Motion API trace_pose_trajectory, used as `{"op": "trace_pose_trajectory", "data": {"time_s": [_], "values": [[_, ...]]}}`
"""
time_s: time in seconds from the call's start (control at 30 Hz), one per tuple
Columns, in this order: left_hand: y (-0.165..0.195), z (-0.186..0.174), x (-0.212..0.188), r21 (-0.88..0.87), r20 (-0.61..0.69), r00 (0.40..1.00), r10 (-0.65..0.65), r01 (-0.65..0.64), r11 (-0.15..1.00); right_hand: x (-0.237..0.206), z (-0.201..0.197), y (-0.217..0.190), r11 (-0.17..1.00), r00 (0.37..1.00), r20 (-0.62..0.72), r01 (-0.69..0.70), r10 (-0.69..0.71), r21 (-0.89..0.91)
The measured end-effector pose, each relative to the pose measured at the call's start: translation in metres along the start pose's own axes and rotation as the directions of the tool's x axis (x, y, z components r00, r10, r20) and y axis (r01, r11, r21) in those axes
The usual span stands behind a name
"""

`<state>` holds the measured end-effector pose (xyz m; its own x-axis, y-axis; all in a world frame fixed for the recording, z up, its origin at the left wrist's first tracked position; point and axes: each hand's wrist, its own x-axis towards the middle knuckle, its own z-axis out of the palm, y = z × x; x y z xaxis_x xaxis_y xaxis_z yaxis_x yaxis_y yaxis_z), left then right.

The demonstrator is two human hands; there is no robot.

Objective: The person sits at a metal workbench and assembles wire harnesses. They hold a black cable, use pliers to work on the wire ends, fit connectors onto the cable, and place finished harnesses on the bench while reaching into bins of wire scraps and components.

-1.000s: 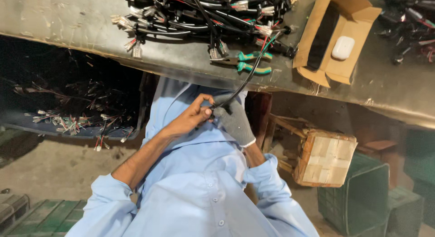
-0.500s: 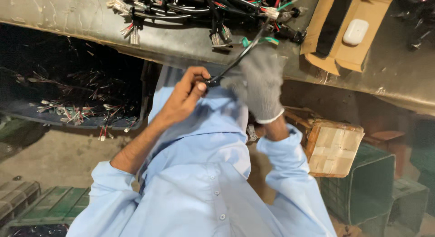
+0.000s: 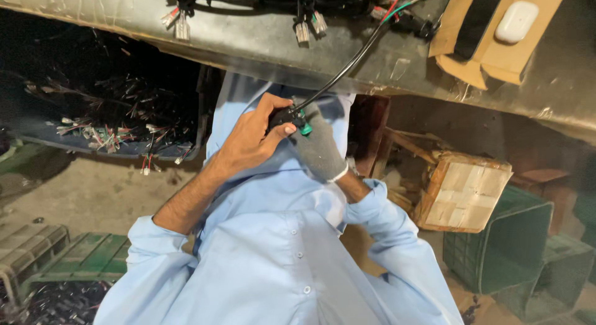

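Bare and curled, the left hand (image 3: 251,139) pinches a black cable (image 3: 347,67) at its lower end, thumb and fingers clamped on a dark connector with a green tip (image 3: 302,124) held close to the chest of the light blue shirt (image 3: 273,250). Just beside it, the right hand (image 3: 316,148), in a grey knit glove, cups the same connector from behind; whether its fingers close around it I cannot tell, since the left hand hides them. From the connector the cable rises diagonally to a bundle of wire harnesses (image 3: 298,8) lying on the worn grey workbench (image 3: 248,42). An open cardboard box (image 3: 490,36) holding a small white case (image 3: 516,21) sits on the bench to the right. A wooden crate (image 3: 462,191) and green plastic bins (image 3: 496,250) stand on the floor.
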<state>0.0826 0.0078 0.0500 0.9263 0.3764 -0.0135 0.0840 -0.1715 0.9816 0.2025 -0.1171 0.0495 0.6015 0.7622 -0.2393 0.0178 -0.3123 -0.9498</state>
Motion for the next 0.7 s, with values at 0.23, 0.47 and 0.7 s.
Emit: {"op": "trace_pose_trajectory", "data": {"time_s": [0.23, 0.47, 0.7], "values": [[-0.006, 0.001, -0.009, -0.149, 0.057, 0.987, -0.151, 0.158, 0.976, 0.030, -0.038, -0.014, 0.834, 0.922, 0.275, 0.370, -0.274, -0.408], [-0.014, 0.007, -0.006, -0.263, 0.002, 0.986, -0.165, 0.160, 0.951, 0.026, -0.034, -0.012, 0.818, 0.937, 0.241, 0.342, -0.255, -0.463], [-0.021, 0.015, -0.003, 0.245, -0.249, 0.962, 0.109, -0.046, 0.968, -0.003, -0.025, -0.010, 0.882, 0.960, 0.179, -0.113, 0.216, -0.458]]}}
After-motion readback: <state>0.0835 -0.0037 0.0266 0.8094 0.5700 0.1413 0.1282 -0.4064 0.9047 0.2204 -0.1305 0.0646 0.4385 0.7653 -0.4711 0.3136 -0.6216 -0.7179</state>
